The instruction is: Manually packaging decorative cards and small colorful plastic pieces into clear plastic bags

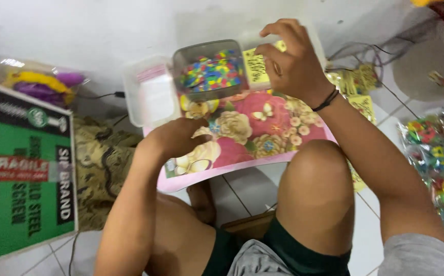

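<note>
Closest to me, my left hand (173, 137) rests curled on the pink flower-printed sheet (252, 128) spread across the tiled floor (242, 186) before my knees; its fingers fold under, so I cannot tell whether they pinch anything. Beyond it stands a clear grey plastic tub of small multicoloured pieces (211, 69), touching the sheet's far edge. My right hand (289, 61) is closed around a yellow printed card (256, 67), seemingly inside a clear plastic bag, just beside the tub. I judge the tub the risk: a nudge from either wrist could tip it and scatter pieces. To the left sits a green cardboard box (25, 168).
</note>
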